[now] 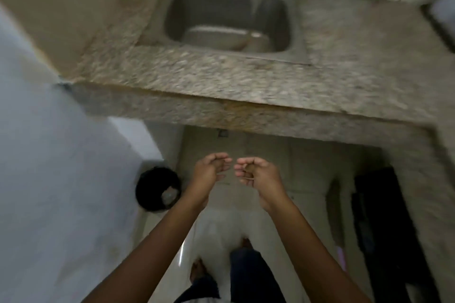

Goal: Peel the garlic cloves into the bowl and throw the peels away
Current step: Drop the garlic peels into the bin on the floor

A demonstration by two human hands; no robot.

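My left hand [211,170] and my right hand [256,174] are held out side by side over the pale floor, just in front of the counter's edge. Their fingertips nearly meet. The fingers of both are loosely curled, and I see nothing in either hand. A round black bin [158,189] stands on the floor to the left of my left hand, with a pale scrap lying inside it. No garlic and no bowl are in view. The whole frame is blurred by motion.
A steel sink [226,19] is set into the speckled granite counter [221,81] ahead. A white surface [49,167] fills the left side. Dark objects [384,229] stand on the floor at the right under the counter. My feet are on pale tiles below.
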